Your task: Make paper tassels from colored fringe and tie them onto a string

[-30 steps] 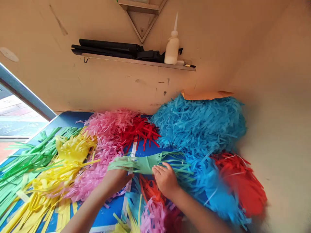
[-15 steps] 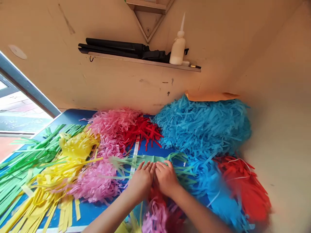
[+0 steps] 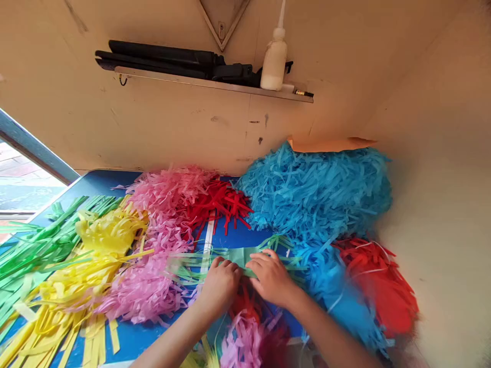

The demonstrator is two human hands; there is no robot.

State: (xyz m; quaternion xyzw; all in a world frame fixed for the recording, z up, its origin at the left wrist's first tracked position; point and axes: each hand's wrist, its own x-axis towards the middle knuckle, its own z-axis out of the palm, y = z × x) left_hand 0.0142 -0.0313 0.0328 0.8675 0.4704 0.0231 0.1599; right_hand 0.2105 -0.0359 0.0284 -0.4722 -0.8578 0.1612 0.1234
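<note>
A light green fringed paper strip point(image 3: 240, 254) lies across the blue table point(image 3: 245, 237), its cut strands fanning out to both sides. My left hand point(image 3: 219, 283) and my right hand point(image 3: 270, 277) sit side by side on its uncut middle band, fingers curled and pinching it. Around my hands lie piles of shredded paper: pink point(image 3: 153, 286) to the left, red and pink point(image 3: 245, 332) just below my wrists, blue point(image 3: 330, 286) to the right.
A big blue shredded-paper heap point(image 3: 314, 189) fills the back right, with red fringe point(image 3: 378, 286) beside the wall. Yellow point(image 3: 76, 276) and green point(image 3: 34, 250) strips cover the left. A wall shelf point(image 3: 215, 84) holds a white glue bottle point(image 3: 273, 59) and black tripod.
My left hand slid from the strip's left end in to the middle beside my right hand. Both hands' fingers then curled onto the green band. The view shifted slightly.
</note>
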